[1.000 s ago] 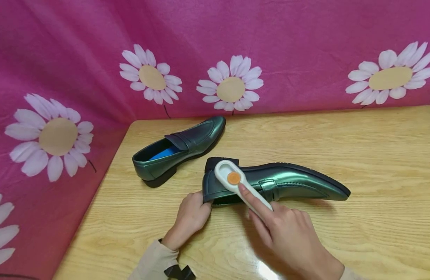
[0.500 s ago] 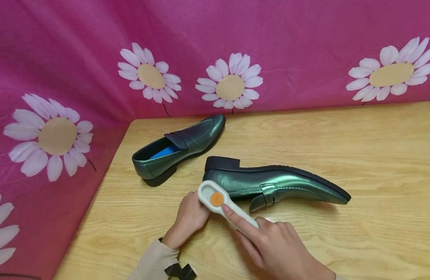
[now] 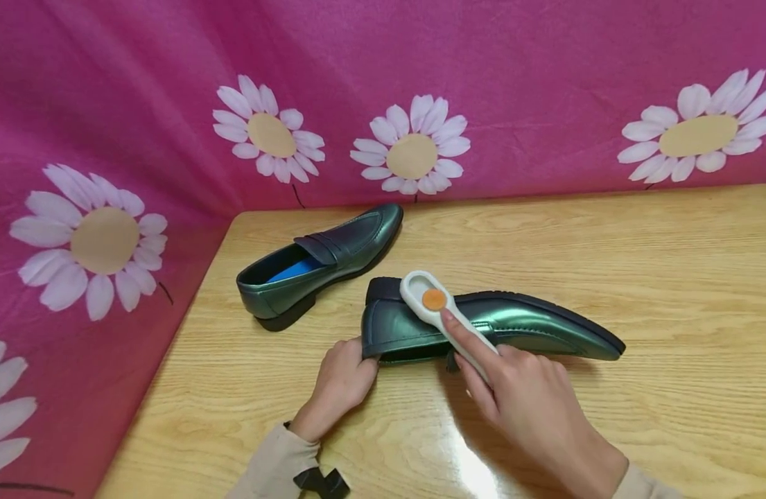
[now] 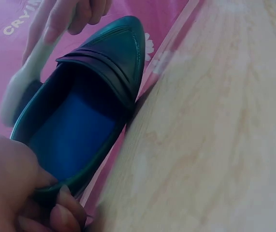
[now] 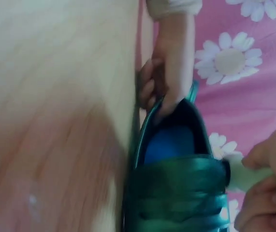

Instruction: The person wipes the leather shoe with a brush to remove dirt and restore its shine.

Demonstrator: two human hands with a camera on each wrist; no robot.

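A dark green metallic loafer (image 3: 532, 322) lies on its side, its toe to the right and its black sole facing away. My left hand (image 3: 345, 378) pinches the rim at its heel, thumb inside the opening, as the left wrist view shows. My right hand (image 3: 538, 395) grips a white-handled brush (image 3: 423, 291), the index finger stretched along it beside an orange disc. The brush head is over the loafer's upward side, close to the heel block. In the left wrist view, dark bristles (image 4: 29, 99) lie against the shoe's side. The blue insole (image 4: 75, 130) shows inside.
A matching loafer (image 3: 320, 267) stands upright farther back on the left of the wooden table (image 3: 682, 277). Behind and to the left hangs a pink cloth (image 3: 514, 69) printed with white daisies.
The brush swept down and left to the heel near my left hand, then came back up and right across the shoe's side. My left hand and the loafer stay nearly in place.
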